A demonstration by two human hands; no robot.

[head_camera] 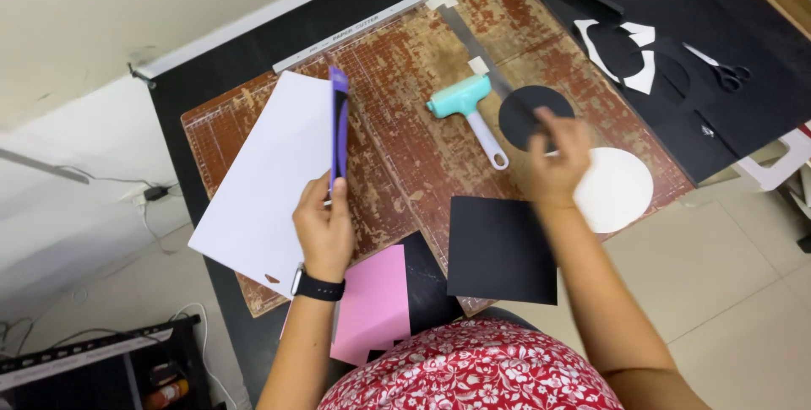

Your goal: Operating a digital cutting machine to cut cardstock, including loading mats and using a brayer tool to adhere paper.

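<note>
Purple card [339,123], thin and edge-on, stands pinched at its lower end in the left hand [324,228]; it looks light, stiff, easily bent. Right hand [559,155], blurred, hovers over the black disc [530,113]; its grip cannot be told.

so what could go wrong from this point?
The left hand pinches the purple card by its bottom edge alone, upright; it may flop or slip. The right hand, blurred, hangs over the black disc and could nudge it. The black square and white disc overhang the table edge and might fall off.
</note>
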